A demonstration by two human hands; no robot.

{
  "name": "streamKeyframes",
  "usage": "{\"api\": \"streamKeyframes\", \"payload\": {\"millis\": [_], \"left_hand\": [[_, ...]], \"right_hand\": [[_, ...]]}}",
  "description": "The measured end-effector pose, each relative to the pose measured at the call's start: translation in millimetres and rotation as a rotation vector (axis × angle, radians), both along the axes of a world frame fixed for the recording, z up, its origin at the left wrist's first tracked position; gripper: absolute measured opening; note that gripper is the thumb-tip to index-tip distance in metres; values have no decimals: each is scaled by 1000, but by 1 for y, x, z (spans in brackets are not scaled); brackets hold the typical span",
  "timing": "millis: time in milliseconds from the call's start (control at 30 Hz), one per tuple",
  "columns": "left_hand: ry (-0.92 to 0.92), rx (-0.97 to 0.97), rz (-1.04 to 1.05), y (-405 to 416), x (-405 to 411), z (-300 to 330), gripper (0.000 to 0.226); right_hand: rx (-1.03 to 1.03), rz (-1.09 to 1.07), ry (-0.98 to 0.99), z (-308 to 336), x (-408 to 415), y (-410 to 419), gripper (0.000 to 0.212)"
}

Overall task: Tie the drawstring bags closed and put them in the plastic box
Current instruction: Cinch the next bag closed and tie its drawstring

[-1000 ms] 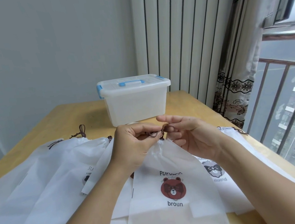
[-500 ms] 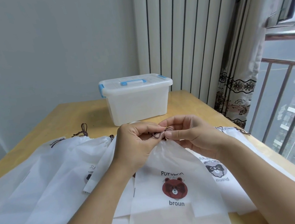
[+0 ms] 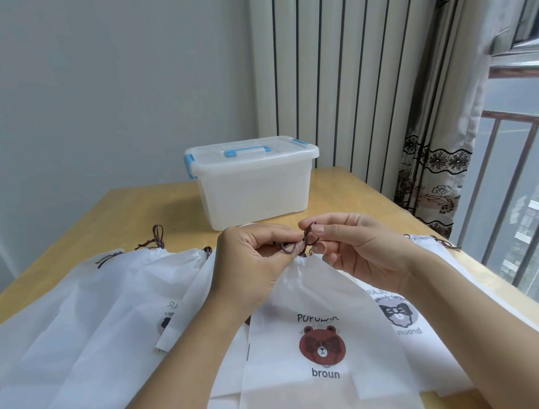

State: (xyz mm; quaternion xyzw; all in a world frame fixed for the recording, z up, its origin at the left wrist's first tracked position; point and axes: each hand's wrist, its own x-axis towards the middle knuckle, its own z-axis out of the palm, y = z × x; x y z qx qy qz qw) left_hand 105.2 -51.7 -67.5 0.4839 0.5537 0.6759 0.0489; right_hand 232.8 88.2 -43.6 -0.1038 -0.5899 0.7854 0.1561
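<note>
Since a moment ago the hands have drawn slightly apart — the left hand [image 3: 251, 257] and right hand [image 3: 351, 245] each pinch the brown drawstring [image 3: 301, 243] above the gathered bag [image 3: 312, 318], which lies on the table [image 3: 133, 214] before the lidded plastic box [image 3: 252, 186].

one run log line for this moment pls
step: tying cord | left hand: pinches drawstring | right hand: pinches drawstring loop | bear bag: on table | plastic box: lid on
</note>
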Motion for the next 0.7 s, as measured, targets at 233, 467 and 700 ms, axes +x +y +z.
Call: {"api": "streamKeyframes", "payload": {"millis": [233,467,700], "left_hand": [[-19,-11,-1,2,-1,-1,23],[-4,-16,1,1,0,-1,22],[-119,-18,-30,0,2,2,17]], "right_hand": [[-7,-52,13,-1,-2,0,18],[42,-110,20,-4,-5,-1,15],[-231,110,46,-4,-1,6,30]]}}
